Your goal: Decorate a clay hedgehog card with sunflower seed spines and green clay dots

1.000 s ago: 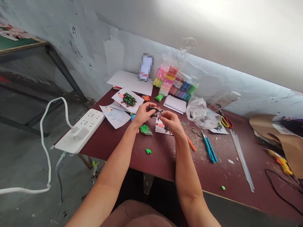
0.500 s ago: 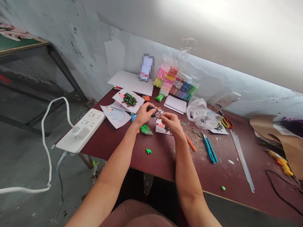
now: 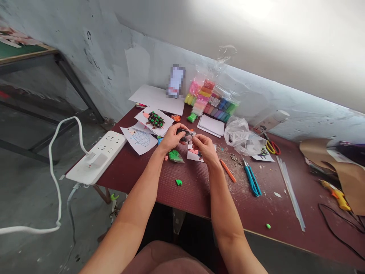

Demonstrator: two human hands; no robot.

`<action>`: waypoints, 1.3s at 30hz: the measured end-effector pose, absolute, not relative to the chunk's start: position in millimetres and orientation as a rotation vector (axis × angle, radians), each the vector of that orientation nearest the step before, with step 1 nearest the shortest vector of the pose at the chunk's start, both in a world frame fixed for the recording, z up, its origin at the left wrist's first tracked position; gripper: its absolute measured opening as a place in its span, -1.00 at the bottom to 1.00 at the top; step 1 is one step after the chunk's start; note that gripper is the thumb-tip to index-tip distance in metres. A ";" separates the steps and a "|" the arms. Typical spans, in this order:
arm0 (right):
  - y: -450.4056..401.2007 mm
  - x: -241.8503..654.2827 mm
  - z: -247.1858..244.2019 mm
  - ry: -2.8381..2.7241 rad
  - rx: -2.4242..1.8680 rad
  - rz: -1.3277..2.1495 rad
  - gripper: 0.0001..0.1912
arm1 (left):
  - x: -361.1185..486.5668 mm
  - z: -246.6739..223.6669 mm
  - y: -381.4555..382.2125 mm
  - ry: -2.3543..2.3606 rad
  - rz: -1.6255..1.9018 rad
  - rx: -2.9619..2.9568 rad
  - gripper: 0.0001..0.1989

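Between my two hands is a small clear plastic packet of black modelling clay (image 3: 186, 136). My left hand (image 3: 172, 137) is closed round its dark end, and my right hand (image 3: 203, 145) pinches the clear plastic end. Just beneath them, a white card with a pink-faced hedgehog picture (image 3: 194, 155) lies on the table, partly covered by my right hand. A packet of green clay (image 3: 175, 156) sits below my left wrist, with a loose green lump (image 3: 178, 182) nearer the table's edge. To the left lies a card with a seed-covered hedgehog (image 3: 155, 120).
A white power strip (image 3: 97, 156) stands at the table's left corner. Bagged coloured clay (image 3: 211, 101) leans at the back. On the right are an orange pen-like tool (image 3: 228, 171), blue cutters (image 3: 252, 180), scissors (image 3: 273, 147), clear glue sticks (image 3: 291, 195) and a yellow glue gun (image 3: 336, 195).
My hands stay at the packet with almost the same grip; my right hand shifts slightly. The whole view drifts a little. Nothing is let go.
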State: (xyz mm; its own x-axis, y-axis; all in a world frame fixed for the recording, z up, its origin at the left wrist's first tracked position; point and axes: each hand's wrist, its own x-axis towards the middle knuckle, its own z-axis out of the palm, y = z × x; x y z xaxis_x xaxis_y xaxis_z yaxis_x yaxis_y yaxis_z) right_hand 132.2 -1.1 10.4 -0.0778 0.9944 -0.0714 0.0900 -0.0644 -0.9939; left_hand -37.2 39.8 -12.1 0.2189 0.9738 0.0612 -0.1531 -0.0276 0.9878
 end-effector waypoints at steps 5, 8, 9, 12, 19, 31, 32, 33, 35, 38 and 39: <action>-1.3 134.8 9.2 -1.313 -1.306 1.238 -0.44 | -39.7 -8.8 36.8 0.826 1.101 1.341 -0.79; 0.2 135.9 6.9 -1.282 -1.332 1.201 -0.41 | -39.9 -7.0 34.6 0.802 1.058 1.428 -0.72; 0.6 136.0 6.2 -1.274 -1.341 1.203 -0.40 | -39.9 -6.7 34.1 0.799 1.047 1.451 -0.71; 1.3 136.2 5.6 -1.290 -1.349 1.185 -0.39 | -39.3 -6.5 33.4 0.806 1.049 1.493 -0.71; 1.1 141.1 8.6 -1.320 -1.296 1.177 -0.46 | -38.7 -3.1 33.6 0.816 1.077 1.387 -0.65; 1.5 136.6 2.3 -1.627 -1.379 0.535 -0.79 | -36.8 -4.6 33.7 0.817 1.083 1.376 -0.66; 1.9 137.2 1.7 -1.650 -1.368 0.532 -0.79 | -36.6 -6.0 34.3 0.810 1.094 1.373 -0.70; 2.3 137.9 0.9 -1.659 -1.363 0.531 -0.78 | -36.3 -7.7 35.0 0.797 1.109 1.358 -0.74; 3.0 138.9 -1.0 -1.646 -1.366 0.521 -0.76 | -35.1 -11.6 36.8 0.765 1.143 1.299 -0.74; 2.7 138.6 -3.4 -1.610 -1.372 0.503 -0.73 | -33.2 -16.6 39.3 0.759 1.155 1.213 -0.54; 2.3 138.0 -3.8 -1.601 -1.363 0.502 -0.73 | -32.8 -17.6 40.0 0.768 1.148 1.201 -0.55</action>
State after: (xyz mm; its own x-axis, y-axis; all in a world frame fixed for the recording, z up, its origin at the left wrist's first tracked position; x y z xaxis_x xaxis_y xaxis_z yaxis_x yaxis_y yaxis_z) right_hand 138.0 2.3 -3.8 0.0624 0.9199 0.3872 0.5343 0.2969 -0.7914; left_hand -32.8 40.0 -17.6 0.2840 0.9523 0.1118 -0.2603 -0.0357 0.9649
